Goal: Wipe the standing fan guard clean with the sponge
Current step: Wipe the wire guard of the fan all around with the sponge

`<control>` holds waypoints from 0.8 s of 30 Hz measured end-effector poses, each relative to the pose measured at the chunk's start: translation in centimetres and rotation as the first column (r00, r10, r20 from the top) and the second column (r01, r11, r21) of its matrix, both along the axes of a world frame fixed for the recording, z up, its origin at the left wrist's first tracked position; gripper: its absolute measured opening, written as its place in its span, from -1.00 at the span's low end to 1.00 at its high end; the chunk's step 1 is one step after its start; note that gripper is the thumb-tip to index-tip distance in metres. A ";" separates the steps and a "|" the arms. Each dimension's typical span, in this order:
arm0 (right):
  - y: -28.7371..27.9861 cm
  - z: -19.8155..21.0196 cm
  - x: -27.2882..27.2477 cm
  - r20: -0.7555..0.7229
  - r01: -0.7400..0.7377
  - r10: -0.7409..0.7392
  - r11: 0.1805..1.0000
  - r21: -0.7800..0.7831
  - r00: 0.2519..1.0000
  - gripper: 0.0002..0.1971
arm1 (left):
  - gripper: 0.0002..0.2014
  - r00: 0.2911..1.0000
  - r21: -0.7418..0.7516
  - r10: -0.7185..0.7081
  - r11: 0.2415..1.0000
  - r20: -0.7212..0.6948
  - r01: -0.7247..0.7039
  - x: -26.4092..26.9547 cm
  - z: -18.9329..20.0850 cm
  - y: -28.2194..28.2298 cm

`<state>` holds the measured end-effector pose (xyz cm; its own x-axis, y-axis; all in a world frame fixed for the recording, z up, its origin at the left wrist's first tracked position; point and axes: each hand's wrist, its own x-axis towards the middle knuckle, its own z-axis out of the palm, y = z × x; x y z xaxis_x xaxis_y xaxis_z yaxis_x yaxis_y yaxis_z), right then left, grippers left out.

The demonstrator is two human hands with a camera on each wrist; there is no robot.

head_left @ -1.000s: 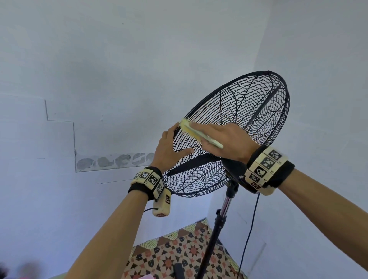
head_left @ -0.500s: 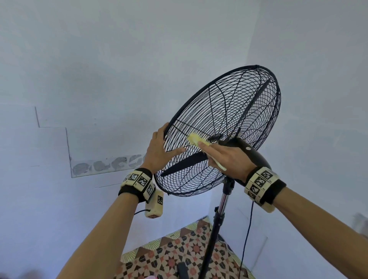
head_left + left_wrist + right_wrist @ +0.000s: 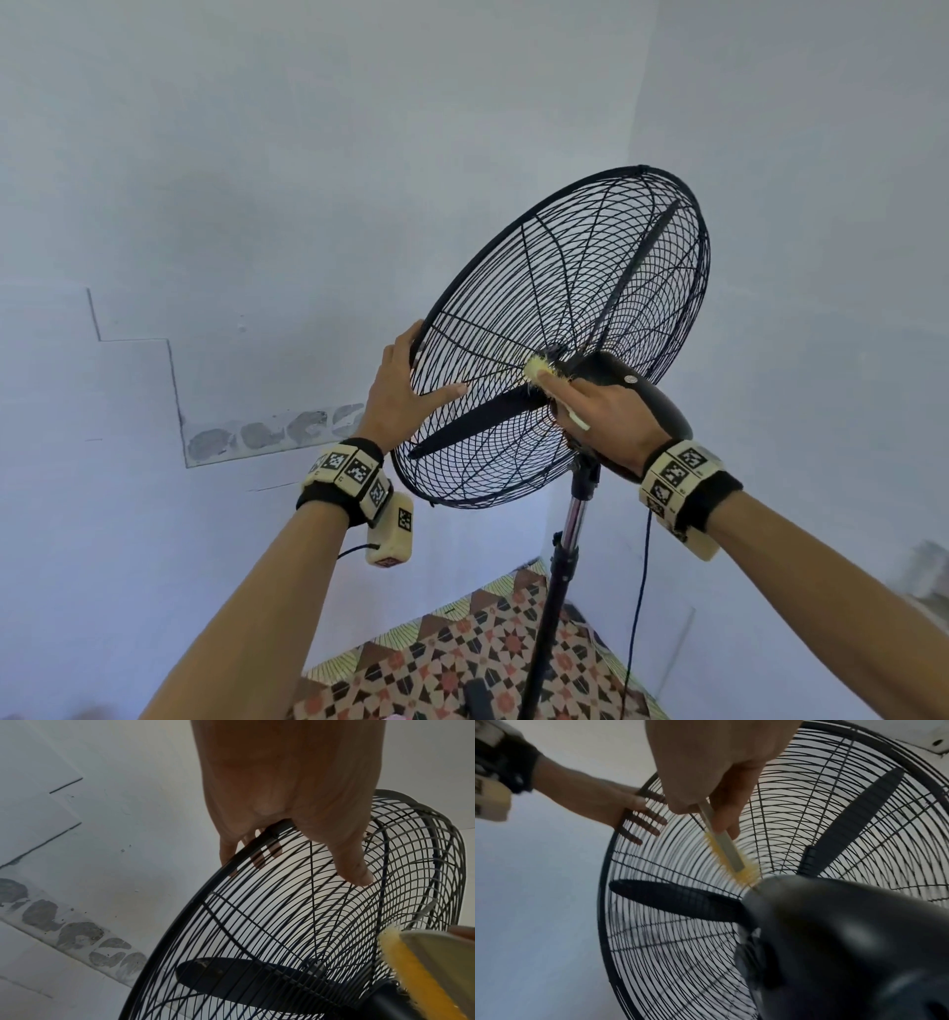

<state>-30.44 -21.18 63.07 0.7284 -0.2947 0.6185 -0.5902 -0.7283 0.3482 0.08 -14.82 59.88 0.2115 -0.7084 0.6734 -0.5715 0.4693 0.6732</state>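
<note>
Right hand [image 3: 611,419], fingers curled about a flat yellow sponge [image 3: 539,367] with a pale backing, presses its fringed end against the rear wires of the guard [image 3: 513,288] just beside the motor housing [image 3: 647,395]; from the right wrist the sponge [image 3: 727,854] lies along a radial wire, its tip touching the housing [image 3: 847,943]. Left hand [image 3: 398,393] grips the guard's left rim: the thumb lies on the rear wires and the fingers [image 3: 641,825] wrap round to the front face, showing through the mesh. From the left wrist the rim [image 3: 246,850] passes under that hand [image 3: 290,787], with the sponge [image 3: 416,969] at lower right. Black blades [image 3: 477,421] sit inside the tilted guard. The head stands on a pole [image 3: 565,565], a cord [image 3: 637,606] hanging beside it, above patterned floor tiles [image 3: 462,663] in a corner of pale walls [image 3: 257,180].
</note>
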 end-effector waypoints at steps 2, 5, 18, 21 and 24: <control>1.4 0.0 0.5 0.069 -0.138 0.142 0.989 -0.056 0.987 -0.41 | 0.05 0.999 0.018 -0.017 1.000 -0.048 0.018 0.2 -0.5 -0.2; 5.1 0.9 3.3 0.119 -0.324 0.339 0.937 -0.130 0.933 -0.56 | 0.08 0.991 0.117 -0.009 0.993 -0.132 0.025 0.6 -3.3 -0.9; 8.1 0.7 16.1 0.058 -0.184 0.175 0.907 0.379 0.983 -0.66 | -0.38 0.977 0.160 -0.018 0.986 -0.211 0.053 1.2 -9.1 -1.5; 8.5 1.5 15.9 0.096 -0.216 0.197 0.937 0.273 0.976 -0.72 | -0.15 0.973 0.170 -0.008 0.984 -0.231 0.048 1.5 -9.2 -1.5; 8.2 4.5 14.5 0.332 -0.249 0.238 0.969 -0.010 0.913 -0.71 | -0.01 0.966 0.169 0.000 0.984 -0.258 0.045 1.4 -9.2 -1.3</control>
<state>-15.94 -12.93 67.61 0.5379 -0.1579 0.8281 -0.4705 -0.8713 0.1395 1.46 -16.11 50.69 0.3431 -0.8156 0.4659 -0.3600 0.3440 0.8672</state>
